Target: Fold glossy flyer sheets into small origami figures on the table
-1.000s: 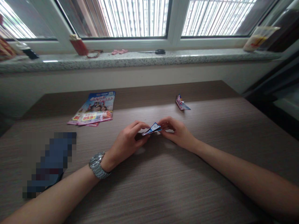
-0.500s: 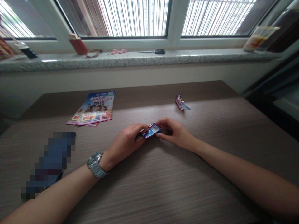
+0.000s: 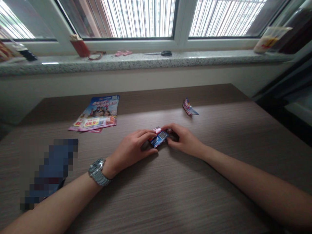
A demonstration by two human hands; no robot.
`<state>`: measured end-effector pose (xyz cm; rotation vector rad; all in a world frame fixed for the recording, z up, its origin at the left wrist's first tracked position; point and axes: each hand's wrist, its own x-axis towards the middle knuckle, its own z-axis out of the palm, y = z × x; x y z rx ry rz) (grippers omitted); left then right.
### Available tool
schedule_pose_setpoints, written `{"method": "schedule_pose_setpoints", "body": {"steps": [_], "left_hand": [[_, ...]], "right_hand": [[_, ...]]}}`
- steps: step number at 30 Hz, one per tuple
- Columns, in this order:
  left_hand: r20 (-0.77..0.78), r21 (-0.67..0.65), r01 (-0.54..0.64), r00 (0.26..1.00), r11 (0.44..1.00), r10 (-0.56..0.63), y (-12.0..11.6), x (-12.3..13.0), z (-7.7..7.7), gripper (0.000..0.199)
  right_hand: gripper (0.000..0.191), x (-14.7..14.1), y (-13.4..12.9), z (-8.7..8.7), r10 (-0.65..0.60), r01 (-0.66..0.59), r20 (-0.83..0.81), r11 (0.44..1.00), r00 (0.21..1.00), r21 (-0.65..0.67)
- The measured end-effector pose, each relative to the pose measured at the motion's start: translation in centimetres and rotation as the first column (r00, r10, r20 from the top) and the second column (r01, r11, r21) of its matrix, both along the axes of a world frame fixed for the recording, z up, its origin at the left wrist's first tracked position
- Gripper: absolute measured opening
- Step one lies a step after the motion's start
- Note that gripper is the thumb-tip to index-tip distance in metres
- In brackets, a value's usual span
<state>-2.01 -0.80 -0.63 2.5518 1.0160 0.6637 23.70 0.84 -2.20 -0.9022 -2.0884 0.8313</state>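
Observation:
A small folded flyer, blue with a QR code on its upper face, lies between my two hands at the middle of the table. My left hand, with a metal watch on its wrist, has its fingers over the flyer's left end and its thumb at the near edge. From the right, my right hand pinches the flyer's other end between thumb and fingers. Beyond it stands another folded piece of printed paper, bent up from the tabletop.
Several printed flyers lie stacked at the back left of the table. A pixelated dark-blue object lies beside my left forearm. The stone sill holds a red container, scissors and a plastic cup.
The folded flyer has opened slightly, showing more of its blue face and a pinkish part behind. My left thumb has slid right along its near edge.

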Motion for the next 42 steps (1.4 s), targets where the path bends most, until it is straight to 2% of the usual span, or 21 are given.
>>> {"method": "schedule_pose_setpoints", "body": {"steps": [3,13,20,24,31,37,42], "left_hand": [[-0.011,0.017,0.013,1.000,1.000,-0.013,0.0,0.1,-0.1,0.048],[-0.120,0.074,-0.005,0.993,0.997,0.014,-0.1,0.2,-0.1,0.039],[-0.155,0.078,0.013,0.988,0.997,-0.001,-0.4,0.4,-0.2,0.043],[-0.216,0.114,-0.012,0.976,0.993,0.037,-0.7,0.5,0.1,0.046],[-0.221,0.144,0.022,0.975,0.989,0.010,-0.9,0.6,0.4,0.041],[-0.219,0.155,0.051,0.976,0.987,-0.016,-1.1,0.6,0.7,0.032],[-0.169,0.172,0.053,0.985,0.984,-0.023,-1.0,0.5,0.7,0.025]], "right_hand": [[0.041,0.0,-0.1,0.1,0.009,-0.009,0.003,1.000,1.000,0.007],[0.026,0.0,0.2,0.3,-0.050,0.048,0.021,0.994,0.999,0.095],[0.030,0.0,0.1,0.2,-0.106,0.092,0.065,0.978,0.992,0.188],[0.021,-0.1,-0.2,0.2,-0.138,0.112,0.101,0.966,0.985,0.234],[0.017,-0.1,-0.2,-0.2,-0.117,0.063,0.183,0.959,0.976,0.275],[0.015,0.0,0.1,-0.6,-0.115,0.048,0.194,0.946,0.974,0.319],[0.020,0.2,0.5,-0.7,-0.066,0.003,0.197,0.952,0.978,0.305]]}}
